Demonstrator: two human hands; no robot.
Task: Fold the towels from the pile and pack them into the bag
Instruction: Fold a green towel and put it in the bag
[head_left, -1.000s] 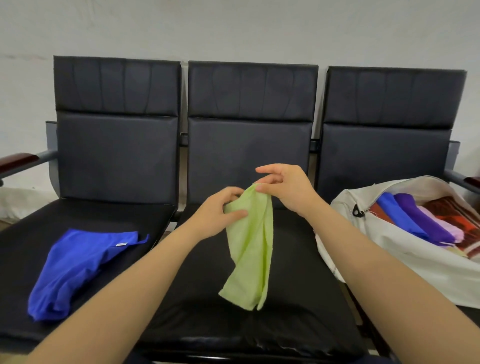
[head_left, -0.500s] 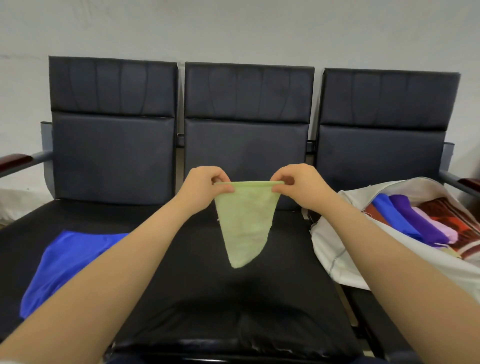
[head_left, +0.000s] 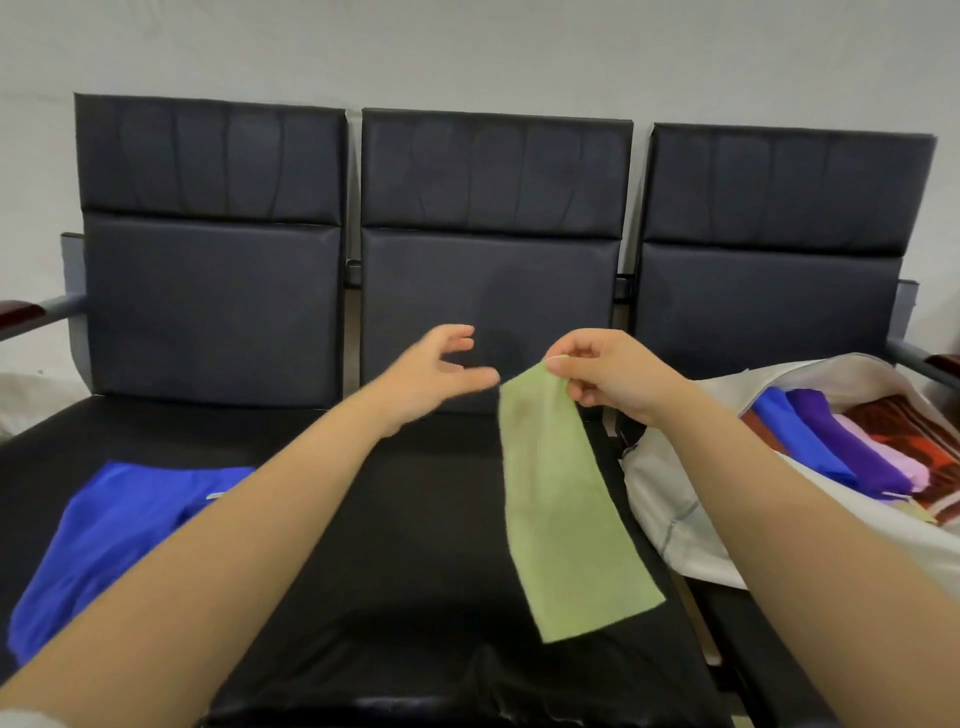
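Note:
A light green towel (head_left: 563, 512) hangs as a long strip over the middle seat, pinched at its top corner by my right hand (head_left: 610, 371). My left hand (head_left: 434, 366) hovers just left of that corner with fingers spread, holding nothing. A blue towel (head_left: 117, 525) lies crumpled on the left seat. The white bag (head_left: 675, 499) lies open on the right seat, with folded blue, purple, pink and red-brown towels (head_left: 852, 449) inside.
A row of three black padded chairs (head_left: 493, 291) stands against a pale wall. Metal armrests with dark red tops stick out at the far left (head_left: 21, 314) and far right (head_left: 935, 364).
Half a second ago both hands stretched the green towel's top edge between them. My left hand has let go, and the towel now hangs long from my right hand, shifted to the right.

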